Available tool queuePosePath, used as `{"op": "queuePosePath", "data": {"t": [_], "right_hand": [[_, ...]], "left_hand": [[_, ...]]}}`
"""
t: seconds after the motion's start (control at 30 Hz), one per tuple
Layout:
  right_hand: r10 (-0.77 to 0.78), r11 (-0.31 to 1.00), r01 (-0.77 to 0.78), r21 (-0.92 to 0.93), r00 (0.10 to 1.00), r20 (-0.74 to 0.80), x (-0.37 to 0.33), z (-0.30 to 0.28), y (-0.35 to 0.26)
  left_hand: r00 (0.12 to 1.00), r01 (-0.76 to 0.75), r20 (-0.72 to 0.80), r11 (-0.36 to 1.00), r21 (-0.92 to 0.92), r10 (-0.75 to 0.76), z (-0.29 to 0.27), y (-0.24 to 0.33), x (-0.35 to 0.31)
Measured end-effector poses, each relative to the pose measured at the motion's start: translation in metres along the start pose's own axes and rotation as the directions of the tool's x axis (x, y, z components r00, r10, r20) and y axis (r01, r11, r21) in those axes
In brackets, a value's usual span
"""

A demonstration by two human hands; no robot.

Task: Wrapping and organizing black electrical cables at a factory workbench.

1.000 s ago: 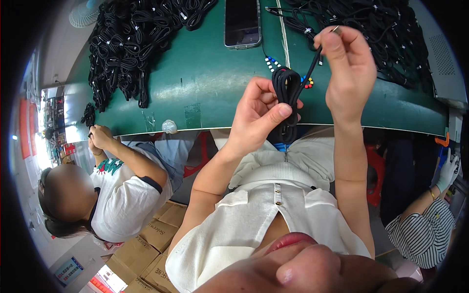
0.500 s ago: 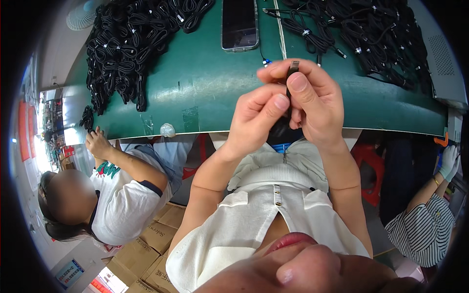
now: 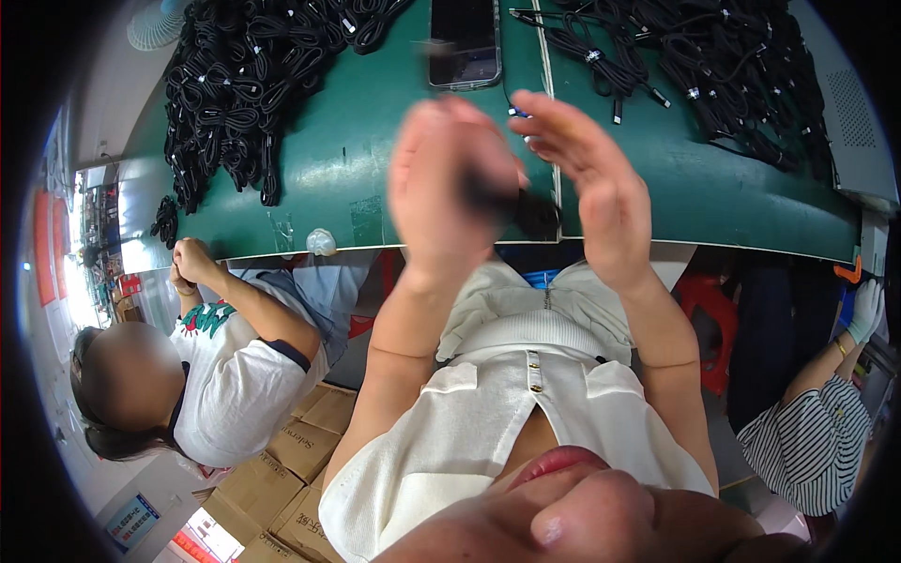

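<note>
My left hand, smeared by motion, is raised above the near edge of the green table, closed on a black cable that shows as a dark blur at its palm side. More black cable hangs between my hands, near the table edge. To the right, my right hand is open, its fingers stretched up and toward the left; I see nothing held in it. Beyond them a dark phone lies on the table.
Bundled black cables are heaped at the far left of the green table. Another cable pile covers the far right. A co-worker sits at left; another person's gloved hand shows at right. Cardboard boxes are on the floor.
My hands were together pinching a cable with its metal plug upward. Now they are apart: the left has moved left with the cable, and the right has let go and opened.
</note>
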State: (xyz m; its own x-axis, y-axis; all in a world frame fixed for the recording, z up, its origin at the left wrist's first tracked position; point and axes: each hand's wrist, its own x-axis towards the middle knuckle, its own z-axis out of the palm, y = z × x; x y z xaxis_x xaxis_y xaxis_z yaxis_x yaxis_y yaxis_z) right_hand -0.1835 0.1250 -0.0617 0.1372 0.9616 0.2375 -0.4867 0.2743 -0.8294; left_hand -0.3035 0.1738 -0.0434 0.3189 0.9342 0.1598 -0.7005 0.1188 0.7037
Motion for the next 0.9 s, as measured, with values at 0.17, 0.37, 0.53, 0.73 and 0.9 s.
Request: {"op": "queuePosePath", "data": {"t": [0.17, 0.37, 0.53, 0.73, 0.9], "right_hand": [[-0.374, 0.534, 0.454, -0.713, 0.883, 0.283, -0.014, -0.009, 0.022], [-0.428, 0.501, 0.498, -0.707, 0.853, 0.298, -0.011, -0.009, 0.032], [0.014, 1.0, -0.015, -0.01, 0.988, -0.152, -0.013, -0.012, 0.002], [0.088, 0.996, -0.087, 0.009, 0.991, -0.101, -0.005, -0.043, -0.01], [0.083, 0.973, -0.074, -0.22, 0.996, 0.028, -0.005, -0.036, -0.017]], "left_hand": [[0.987, -0.122, -0.137, 0.941, -0.315, 0.082, -0.012, 0.017, 0.019], [0.991, 0.043, -0.062, 0.736, -0.675, -0.115, -0.031, 0.015, 0.021], [0.981, 0.176, -0.1, 0.977, 0.122, -0.164, -0.026, 0.017, 0.023], [0.91, -0.102, 0.252, 0.413, 0.905, -0.328, -0.022, 0.053, -0.015], [0.87, -0.484, 0.493, 0.184, 0.855, -0.002, -0.001, 0.027, 0.001]]}}
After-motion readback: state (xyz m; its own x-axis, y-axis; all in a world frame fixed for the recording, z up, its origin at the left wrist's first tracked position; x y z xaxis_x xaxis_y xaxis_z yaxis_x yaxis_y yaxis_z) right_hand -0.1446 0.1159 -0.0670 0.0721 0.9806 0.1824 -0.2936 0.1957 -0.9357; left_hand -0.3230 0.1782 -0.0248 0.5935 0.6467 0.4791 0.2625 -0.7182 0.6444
